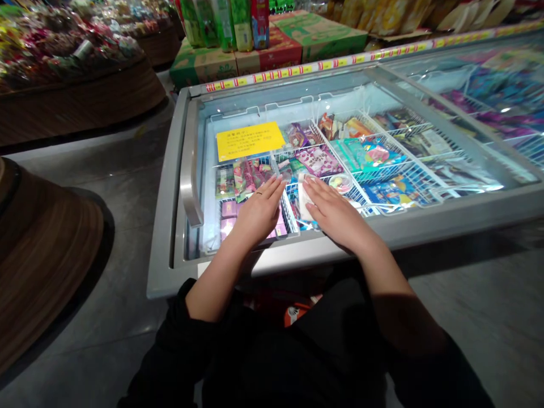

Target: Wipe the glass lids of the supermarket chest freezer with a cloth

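My left hand [262,208] lies flat on the glass lid of a chest freezer, open, with its fingers stretched out and a dark ring on one finger. Beside it my right hand [331,207] presses a folded white cloth [303,198] against the same glass, fingers extended over it. Part of the cloth is hidden under that hand. Beneath the lid, wire baskets hold pink boxes [228,209], a purple bag [318,160], a teal bag [368,154] and blue packets [393,191]. A yellow notice [250,140] is on the glass.
An upright metal handle [190,170] runs along the lid's left side. Price labels [276,73] line the freezer's back edge. Behind stand cartons [323,35] with green bottles [215,25]. At the left are a candy-filled wooden bin [76,105] and a rounded wooden stand [46,243].
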The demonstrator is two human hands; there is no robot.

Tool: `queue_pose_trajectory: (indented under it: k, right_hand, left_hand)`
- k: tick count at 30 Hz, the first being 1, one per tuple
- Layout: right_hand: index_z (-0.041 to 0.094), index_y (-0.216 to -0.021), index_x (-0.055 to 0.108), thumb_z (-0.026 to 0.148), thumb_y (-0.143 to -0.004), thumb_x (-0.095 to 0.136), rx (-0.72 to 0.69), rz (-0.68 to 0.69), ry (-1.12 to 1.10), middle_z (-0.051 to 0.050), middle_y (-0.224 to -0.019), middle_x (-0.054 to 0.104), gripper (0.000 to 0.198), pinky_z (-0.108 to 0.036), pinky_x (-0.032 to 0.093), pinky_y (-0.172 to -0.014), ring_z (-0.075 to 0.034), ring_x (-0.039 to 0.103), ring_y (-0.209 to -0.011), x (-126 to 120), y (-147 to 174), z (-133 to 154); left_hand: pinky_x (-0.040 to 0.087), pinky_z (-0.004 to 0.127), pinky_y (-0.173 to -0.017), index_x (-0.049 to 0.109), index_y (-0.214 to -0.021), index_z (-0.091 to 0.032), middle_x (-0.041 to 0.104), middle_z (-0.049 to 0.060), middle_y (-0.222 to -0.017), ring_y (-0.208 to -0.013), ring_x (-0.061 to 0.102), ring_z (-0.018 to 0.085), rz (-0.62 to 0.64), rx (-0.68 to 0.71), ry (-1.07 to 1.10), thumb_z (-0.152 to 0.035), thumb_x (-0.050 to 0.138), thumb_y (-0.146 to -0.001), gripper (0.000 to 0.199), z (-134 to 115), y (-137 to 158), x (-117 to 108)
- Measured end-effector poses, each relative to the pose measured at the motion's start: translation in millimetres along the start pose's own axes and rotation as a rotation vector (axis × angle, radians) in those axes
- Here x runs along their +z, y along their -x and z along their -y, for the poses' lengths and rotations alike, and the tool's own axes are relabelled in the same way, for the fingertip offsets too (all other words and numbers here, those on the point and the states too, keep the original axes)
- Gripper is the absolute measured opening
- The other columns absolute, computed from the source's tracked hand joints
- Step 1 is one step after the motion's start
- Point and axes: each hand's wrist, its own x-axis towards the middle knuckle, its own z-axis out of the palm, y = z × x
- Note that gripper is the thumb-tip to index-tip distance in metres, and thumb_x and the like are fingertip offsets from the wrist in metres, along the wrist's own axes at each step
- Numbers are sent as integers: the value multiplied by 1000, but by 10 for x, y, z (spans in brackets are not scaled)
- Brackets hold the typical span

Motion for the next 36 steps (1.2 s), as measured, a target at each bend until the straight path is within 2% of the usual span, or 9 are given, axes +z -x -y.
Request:
queue_pose_trajectory:
  k: [4, 10, 13, 18, 21, 24, 28, 32, 36]
  right_hand:
    - [22, -170, 31, 32, -108, 35, -10, -1, -3, -7, -177, 29, 63, -52, 21, -134, -25, 21, -164, 41, -114, 96]
    - [29, -169, 33, 36, -109, 33, -103, 80, -44, -2, -175, 32, 60, -51, 21, -134, -23, 23, -163, -48, 125, 30]
    - [27, -169, 33, 37, -110, 32, -50, 69, -12, -2, -176, 31, 60, -51, 21, -134, -23, 24, -163, -117, 158, -79]
    - [19, -169, 33, 34, -108, 33, 21, 13, 7, -8, -176, 29, 63, -51, 21, -134, -25, 21, -164, -83, -53, -91]
    - [23, -170, 32, 33, -108, 34, -37, 16, -23, -6, -176, 29, 62, -52, 21, -134, -24, 21, -164, -37, -86, -40]
    - [30, -170, 32, 35, -109, 33, -108, 62, -60, -1, -176, 30, 60, -52, 20, -135, -22, 23, -163, -65, 39, -68]
    - [33, -170, 31, 38, -111, 30, -78, 75, -46, 1, -175, 31, 59, -53, 21, -134, -23, 25, -163, -167, 165, -251]
    - [27, -171, 30, 36, -110, 32, 5, 22, -3, -3, -176, 29, 62, -54, 21, -134, -26, 22, -164, -167, -28, -348]
    - [24, -170, 31, 31, -107, 34, -14, 21, 1, -4, -176, 30, 63, -51, 20, -135, -25, 22, -164, -109, -192, -228]
  left_hand:
    - [38, 50, -130, 43, -160, -15, 41, 14, -170, -161, 35, 24, -3, 24, 13, -7, 41, -101, 60, 45, 38, 83]
    - [40, 50, -129, 43, -160, -17, 41, 13, -170, -161, 35, 24, -14, 16, 26, -9, 41, -103, 58, 33, 60, 72]
    - [40, 47, -129, 44, -160, -18, 42, 11, -170, -161, 34, 23, -11, 10, 32, -12, 41, -105, 56, -1, 61, 72]
    - [39, 47, -129, 45, -160, -16, 42, 12, -170, -161, 35, 23, -12, 25, 47, -14, 41, -107, 53, -41, 39, 79]
    - [40, 47, -129, 45, -159, -17, 43, 12, -169, -160, 35, 23, -16, 27, 58, -17, 39, -108, 52, -47, 38, 67]
    - [40, 47, -129, 46, -159, -16, 44, 12, -169, -160, 36, 24, -10, 20, 56, -20, 38, -109, 50, -47, 50, 44]
    - [40, 47, -128, 45, -160, -19, 43, 11, -169, -160, 36, 24, -4, 6, 47, -23, 39, -110, 50, -56, 51, 35]
    - [40, 48, -129, 46, -160, -19, 44, 12, -169, -160, 36, 23, -2, 12, 42, -22, 38, -110, 50, -78, 20, 54]
    - [40, 47, -129, 47, -159, -20, 45, 11, -169, -160, 36, 23, -9, 11, 43, -21, 39, -110, 50, -73, 10, 66]
